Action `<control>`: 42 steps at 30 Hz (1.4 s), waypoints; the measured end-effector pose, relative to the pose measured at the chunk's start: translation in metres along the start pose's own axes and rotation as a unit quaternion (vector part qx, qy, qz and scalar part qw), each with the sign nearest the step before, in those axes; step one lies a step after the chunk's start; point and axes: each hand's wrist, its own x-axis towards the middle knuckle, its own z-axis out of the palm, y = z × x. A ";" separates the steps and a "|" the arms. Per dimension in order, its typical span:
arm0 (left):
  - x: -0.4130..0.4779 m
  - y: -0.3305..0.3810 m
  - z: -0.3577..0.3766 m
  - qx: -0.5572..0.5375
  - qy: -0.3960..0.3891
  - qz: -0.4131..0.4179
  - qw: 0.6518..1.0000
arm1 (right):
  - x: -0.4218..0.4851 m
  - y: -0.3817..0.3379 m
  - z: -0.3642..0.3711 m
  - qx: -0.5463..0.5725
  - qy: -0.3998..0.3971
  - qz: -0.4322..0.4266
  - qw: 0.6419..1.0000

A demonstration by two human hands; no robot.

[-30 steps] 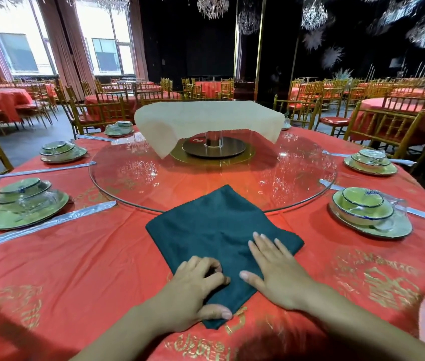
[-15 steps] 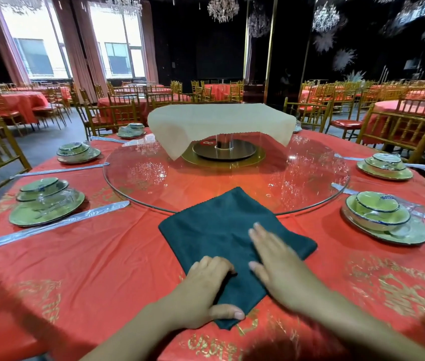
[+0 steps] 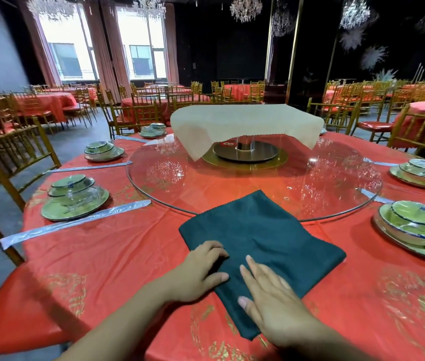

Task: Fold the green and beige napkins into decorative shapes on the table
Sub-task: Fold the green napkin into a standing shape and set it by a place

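A dark green napkin (image 3: 263,241), folded into a square set like a diamond, lies flat on the red tablecloth (image 3: 117,259); its far corner overlaps the glass turntable's rim. My left hand (image 3: 201,272) rests on the napkin's left edge with fingers curled over the cloth and thumb pointing right. My right hand (image 3: 271,300) lies flat, fingers apart, pressing the napkin's near corner. A beige napkin (image 3: 242,123) is draped over a stand at the turntable's centre.
A glass turntable (image 3: 336,183) fills the table's middle. Green plate-and-bowl settings stand at the left (image 3: 73,196) and right (image 3: 417,227), with wrapped chopsticks (image 3: 73,222) beside them. Gold chairs (image 3: 10,157) ring the table; other red tables fill the hall behind.
The view has shifted so the napkin sits further right. My right hand slid back toward the napkin's near corner. My left hand stays on the left edge.
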 end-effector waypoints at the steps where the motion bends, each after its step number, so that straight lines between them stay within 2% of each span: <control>1: 0.001 -0.006 -0.002 0.053 -0.011 -0.013 0.998 | 0.001 0.000 0.001 0.006 0.010 0.001 1.000; 4: 0.004 -0.016 -0.012 0.145 -0.079 -0.086 0.983 | 0.003 0.000 0.007 0.012 0.004 0.003 1.000; 6: 0.009 -0.020 -0.018 0.147 -0.113 -0.121 0.975 | 0.004 0.000 0.013 0.023 -0.001 -0.001 1.000; 9: 0.016 -0.036 -0.021 0.156 -0.123 -0.155 0.968 | 0.005 0.001 0.015 0.049 -0.007 -0.006 0.999; 12: 0.018 -0.044 -0.020 0.173 -0.136 -0.171 0.960 | 0.004 0.000 0.010 0.065 -0.004 -0.002 0.998; 17: 0.019 -0.040 -0.025 0.171 -0.160 -0.168 0.958 | -0.001 0.000 0.004 0.033 -0.070 0.001 0.997; 19: 0.015 -0.036 -0.029 0.161 -0.140 -0.158 0.964 | -0.004 0.000 -0.002 -0.006 -0.074 0.008 0.997; 21: 0.008 -0.030 -0.032 0.144 -0.078 -0.089 0.982 | -0.001 0.000 -0.012 -0.027 -0.094 -0.015 0.995; 23: -0.003 -0.015 -0.032 0.111 0.003 0.055 0.992 | 0.003 0.002 -0.018 0.043 -0.142 -0.043 0.988; 25: -0.017 0.003 -0.026 0.071 0.021 0.164 0.984 | 0.003 0.003 -0.028 0.102 -0.187 -0.037 0.976; 29: -0.031 0.028 -0.006 0.079 0.003 0.238 0.968 | 0.009 0.010 -0.034 0.230 -0.201 -0.022 0.952; 33: -0.029 0.031 -0.005 0.105 0.027 0.256 0.961 | 0.009 0.024 -0.034 0.310 -0.168 -0.025 0.935; 36: -0.028 0.031 -0.004 0.072 0.040 0.209 0.974 | 0.002 0.039 -0.040 0.356 -0.190 -0.064 0.913; 39: -0.026 0.030 -0.002 0.007 0.084 0.160 0.984 | -0.006 0.052 -0.041 0.288 -0.209 -0.136 0.925; 42: -0.024 0.029 0.002 -0.059 0.123 0.095 0.986 | -0.009 0.053 -0.036 0.199 -0.161 -0.169 0.952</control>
